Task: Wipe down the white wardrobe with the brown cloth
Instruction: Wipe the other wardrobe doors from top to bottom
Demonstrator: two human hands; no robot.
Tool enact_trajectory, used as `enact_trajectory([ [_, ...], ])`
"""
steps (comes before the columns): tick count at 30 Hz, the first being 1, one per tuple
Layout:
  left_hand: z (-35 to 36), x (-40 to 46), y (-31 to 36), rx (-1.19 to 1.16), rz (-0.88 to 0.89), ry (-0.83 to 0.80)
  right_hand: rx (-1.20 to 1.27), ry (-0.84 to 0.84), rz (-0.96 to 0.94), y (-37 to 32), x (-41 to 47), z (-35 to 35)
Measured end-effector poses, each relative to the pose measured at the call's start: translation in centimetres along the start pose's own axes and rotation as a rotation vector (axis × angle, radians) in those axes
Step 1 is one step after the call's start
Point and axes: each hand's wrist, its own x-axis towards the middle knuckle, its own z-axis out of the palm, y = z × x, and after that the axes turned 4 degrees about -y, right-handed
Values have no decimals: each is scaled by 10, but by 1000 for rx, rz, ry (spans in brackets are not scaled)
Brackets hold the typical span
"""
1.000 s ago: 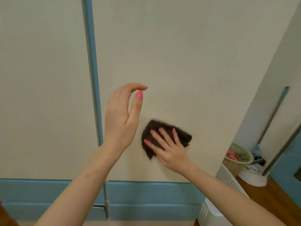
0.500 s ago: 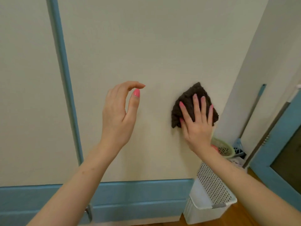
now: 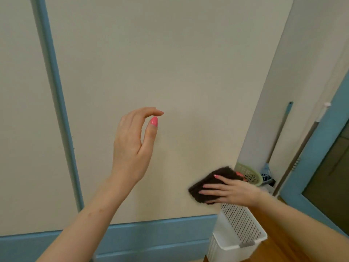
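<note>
Brown cloth point(image 3: 211, 186) pressed flat to wardrobe point(image 3: 170, 63) beneath straight-fingered right grip point(image 3: 232, 190); left grip point(image 3: 132, 146) loosely curled, empty; might overshoot edge point(image 3: 252, 129) just right of grip, dropping cloth into basket point(image 3: 239, 229) below.

Your left hand point(image 3: 132, 148) is raised on an outstretched arm, fingers loosely curved above the thumb, holding nothing. Your right hand point(image 3: 232, 191) lies flat, fingers straight, pointing left.

Wooden floor point(image 3: 262, 252): white perforated basket point(image 3: 239, 229) stands directly below right hand point(image 3: 232, 191); green basket point(image 3: 253, 176) just beyond hand.
</note>
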Motion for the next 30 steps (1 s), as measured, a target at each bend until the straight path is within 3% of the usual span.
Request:
enact_trajectory([
  [5, 9, 10, 4, -48, 39, -5, -94, 148, 236, 109, -34, -18],
  [12, 7, 82, 42, -87, 134, -67, -91, 415, 767, 294, -51, -91],
  [22, -33, 302, 186, -166, 254, -8, -220, 536, 796, 594, -56, -241],
  [27, -75, 410, 258, -130, 293, 58, -193, 519, 750, 706, -66, -287],
  [30, -105, 467, 295, -141, 251, 73, -186, 523, 832, 763, -65, -320],
])
